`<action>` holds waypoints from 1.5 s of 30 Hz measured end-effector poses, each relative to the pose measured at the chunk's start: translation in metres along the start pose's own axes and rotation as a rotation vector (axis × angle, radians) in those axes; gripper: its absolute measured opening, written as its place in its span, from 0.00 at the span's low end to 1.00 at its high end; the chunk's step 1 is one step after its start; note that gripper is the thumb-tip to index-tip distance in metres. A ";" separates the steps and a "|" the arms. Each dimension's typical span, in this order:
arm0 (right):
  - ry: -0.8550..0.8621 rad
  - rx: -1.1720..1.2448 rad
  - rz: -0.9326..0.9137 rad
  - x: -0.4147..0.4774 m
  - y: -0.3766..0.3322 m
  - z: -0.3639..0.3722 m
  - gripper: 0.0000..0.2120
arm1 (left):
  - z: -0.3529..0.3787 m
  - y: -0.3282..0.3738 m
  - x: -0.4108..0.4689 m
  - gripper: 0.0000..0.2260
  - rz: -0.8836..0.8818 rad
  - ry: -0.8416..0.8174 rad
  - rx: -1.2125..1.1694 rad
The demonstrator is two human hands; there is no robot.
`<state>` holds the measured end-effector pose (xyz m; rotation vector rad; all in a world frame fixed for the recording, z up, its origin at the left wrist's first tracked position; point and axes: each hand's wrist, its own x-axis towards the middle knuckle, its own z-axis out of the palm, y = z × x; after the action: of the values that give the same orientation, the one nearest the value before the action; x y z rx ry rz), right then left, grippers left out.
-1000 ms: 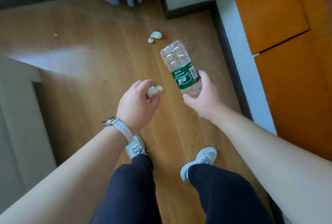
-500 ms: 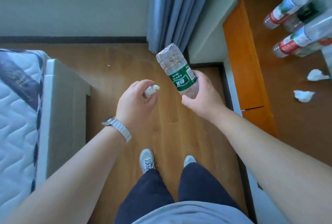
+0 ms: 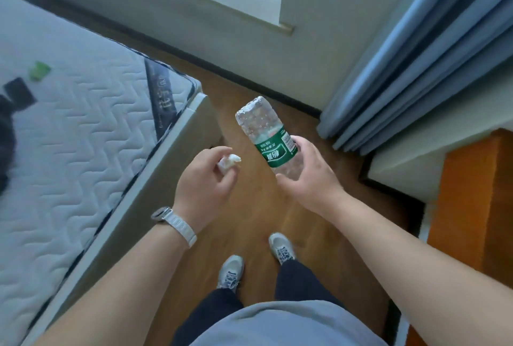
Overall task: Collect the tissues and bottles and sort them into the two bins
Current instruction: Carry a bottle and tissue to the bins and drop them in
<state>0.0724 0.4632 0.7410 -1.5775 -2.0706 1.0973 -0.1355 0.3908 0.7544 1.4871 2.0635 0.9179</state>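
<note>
The person stands on the brown wooden floor (image 3: 258, 207) between the bed and the curtain, both arms held out in front at about the same height.

The left hand (image 3: 205, 179) pinches a small crumpled white tissue (image 3: 229, 161). The wad sits between the thumb and the curled fingers (image 3: 219, 151), and only a ragged white tip pokes out on the side facing the other hand.

The right hand (image 3: 311, 176) grips a clear plastic water bottle with a green label (image 3: 266, 134). Its fingers (image 3: 299, 142) wrap round the lower part of the label and the neck end, which is hidden in the palm. The ribbed, dimpled base points up and away, tilted toward the bed. The bottle looks see-through along its whole length, and the label carries white characters and a barcode. Tissue and bottle hang in the air just beside each other without touching.

A white watch (image 3: 177, 223) rides on the left wrist. On the person's left is the quilted white mattress (image 3: 83, 134) on a pale bed frame (image 3: 155, 179), with a small green object (image 3: 39, 70) lying on it. Blue pleated curtains (image 3: 422, 68) hang on the right, and an orange wooden cabinet (image 3: 472, 201) shows at the right edge. Two pale sneakers (image 3: 230, 272) are planted on the floor below.
</note>
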 end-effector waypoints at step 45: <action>-1.017 -0.286 -1.271 -0.414 -0.328 0.356 0.36 | -0.216 -0.106 -0.673 0.09 -0.962 1.373 0.233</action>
<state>-0.2397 -0.0851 0.8272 0.6253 -3.0432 1.0823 -0.1305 -0.3223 0.8041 -0.5172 3.2722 1.3869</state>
